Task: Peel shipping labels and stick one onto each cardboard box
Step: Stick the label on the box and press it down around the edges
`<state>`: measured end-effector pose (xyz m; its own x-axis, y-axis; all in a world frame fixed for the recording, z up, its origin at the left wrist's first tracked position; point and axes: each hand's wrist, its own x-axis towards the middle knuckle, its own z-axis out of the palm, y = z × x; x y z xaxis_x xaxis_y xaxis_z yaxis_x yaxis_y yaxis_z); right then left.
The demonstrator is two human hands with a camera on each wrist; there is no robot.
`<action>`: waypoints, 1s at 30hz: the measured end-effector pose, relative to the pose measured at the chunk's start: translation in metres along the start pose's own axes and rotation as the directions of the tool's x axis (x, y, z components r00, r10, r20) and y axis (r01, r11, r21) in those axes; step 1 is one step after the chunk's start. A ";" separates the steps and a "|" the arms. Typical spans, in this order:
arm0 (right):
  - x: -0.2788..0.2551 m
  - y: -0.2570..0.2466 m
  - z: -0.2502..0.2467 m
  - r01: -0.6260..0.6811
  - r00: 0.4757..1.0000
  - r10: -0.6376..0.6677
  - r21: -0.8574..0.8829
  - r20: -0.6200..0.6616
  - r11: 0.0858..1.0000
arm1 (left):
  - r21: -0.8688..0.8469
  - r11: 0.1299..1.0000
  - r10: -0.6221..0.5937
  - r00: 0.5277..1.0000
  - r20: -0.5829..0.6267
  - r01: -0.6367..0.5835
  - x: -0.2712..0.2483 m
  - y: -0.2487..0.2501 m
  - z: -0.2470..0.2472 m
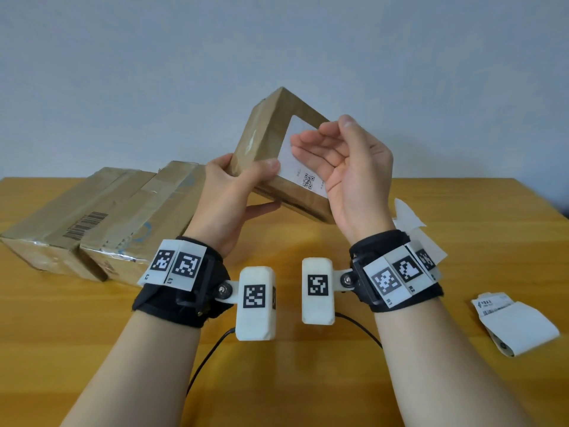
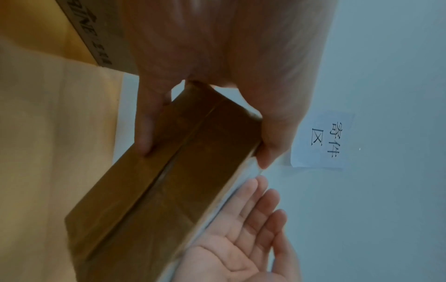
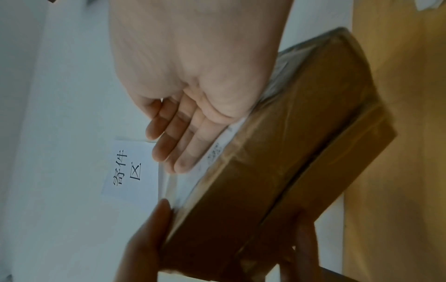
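Note:
A small taped cardboard box [image 1: 266, 140] is held tilted above the table. My left hand [image 1: 234, 183] grips its near-left corner, thumb on the labelled face and fingers underneath. A white shipping label [image 1: 300, 167] with a QR code lies on that face. My right hand [image 1: 335, 155] rests its straight fingers flat against the label. The left wrist view shows the box's taped side [image 2: 169, 181] with the right hand's palm [image 2: 243, 248] beside it. In the right wrist view the fingers [image 3: 176, 139] lie along the label's edge on the box [image 3: 289, 152].
Two larger cardboard boxes [image 1: 101, 220] lie side by side at the left of the wooden table [image 1: 308, 380]. Peeled backing paper [image 1: 412, 226] sits behind my right wrist. Folded label sheets [image 1: 514, 325] lie at the right. A paper sign [image 2: 323, 139] hangs on the wall.

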<state>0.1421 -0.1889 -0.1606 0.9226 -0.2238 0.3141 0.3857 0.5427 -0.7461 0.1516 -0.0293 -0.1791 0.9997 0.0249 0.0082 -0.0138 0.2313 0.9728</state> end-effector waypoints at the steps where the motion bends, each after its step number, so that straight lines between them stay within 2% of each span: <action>1: 0.000 0.000 -0.001 -0.012 1.000 0.012 0.006 -0.007 1.000 | 0.036 0.999 -0.004 1.000 -0.010 0.004 0.001 -0.002 -0.001; 4: 0.001 0.004 -0.004 -0.060 0.997 0.059 -0.013 -0.039 0.998 | 0.148 0.989 -0.009 1.000 -0.026 0.013 0.004 -0.007 -0.004; 12: 0.003 0.010 -0.008 -0.145 0.988 0.139 -0.083 -0.067 0.986 | 0.227 0.969 -0.114 0.993 0.038 0.103 0.002 -0.008 -0.002; 18: 0.003 0.014 -0.010 -0.195 0.980 0.191 -0.098 -0.047 0.976 | 0.206 0.968 -0.137 0.989 -0.049 0.145 0.007 -0.011 -0.005; 22: 0.002 0.015 -0.010 -0.268 0.963 0.268 -0.100 -0.014 0.958 | 0.231 0.966 -0.099 0.992 -0.083 0.116 0.005 -0.010 -0.006; 30: -0.001 0.012 -0.003 -0.232 0.972 0.229 0.053 0.050 0.971 | 0.262 0.963 -0.060 0.998 -0.029 0.066 0.005 -0.012 -0.003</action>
<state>0.1457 -0.1845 -0.1716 0.9851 -0.0525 0.1640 0.1607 0.6223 -0.7661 0.1567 -0.0294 -0.1911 0.9976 0.0395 -0.0571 0.0584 -0.0303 0.9978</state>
